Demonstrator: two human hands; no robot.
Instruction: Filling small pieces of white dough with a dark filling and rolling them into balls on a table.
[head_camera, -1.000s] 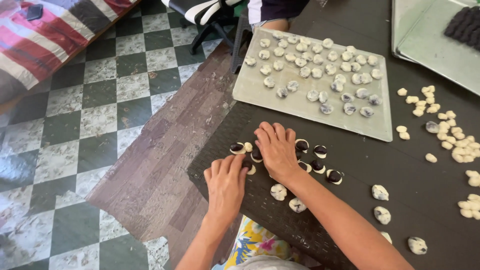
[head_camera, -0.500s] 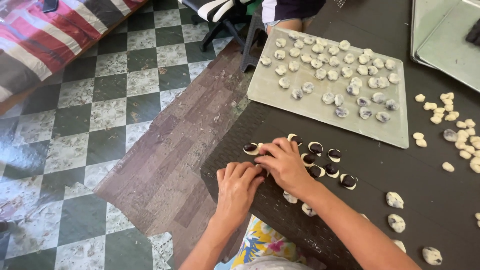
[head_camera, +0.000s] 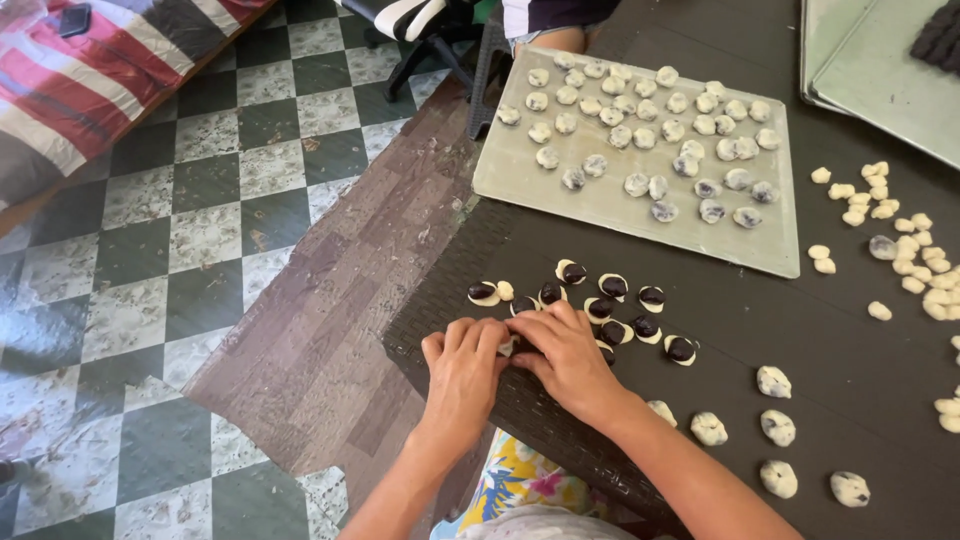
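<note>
I logged both hands, left hand (head_camera: 462, 368) and right hand (head_camera: 562, 352), pinching one soft dough piece (head_camera: 508, 347), mostly hidden, on dark woven tabletop (head_camera: 800, 330); flat filled rounds (head_camera: 613, 287) lay above.

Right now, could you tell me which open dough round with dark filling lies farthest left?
The filled round by the mat's left edge, left of both hands; the other filled rounds sit further right.

Hands (head_camera: 520, 355) are working at the table's near edge (head_camera: 440, 300). Open filled discs (head_camera: 612, 287) are crowding the surface just beyond them; tray (head_camera: 640, 215) is blocking farther back. Sealed pieces (head_camera: 775, 425) are lying to the right, with bare table (head_camera: 730, 330) leaving a lane between these and the discs.
</note>
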